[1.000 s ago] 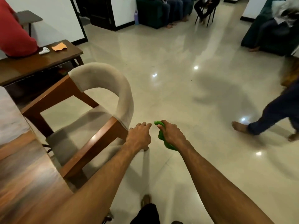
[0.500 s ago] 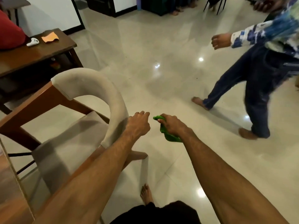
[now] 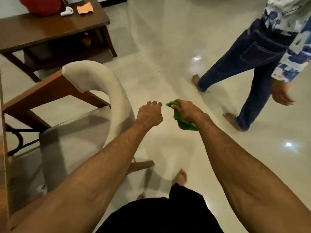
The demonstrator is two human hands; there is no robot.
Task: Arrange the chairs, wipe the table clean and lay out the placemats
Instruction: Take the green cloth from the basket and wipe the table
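Sitting left of both hands: wooden chair with curved beige backrest. Left hand hovering just right of chair backrest, fingers curling in clenched fist. Right hand hovering farther right of chair, fingers grasping green cloth.

Your left hand is off the chair now, fist curled, raised just right of its back. Passer-by, far right a second ago, now strides close past your right hand and its cloth. Low table fills more of the top left.
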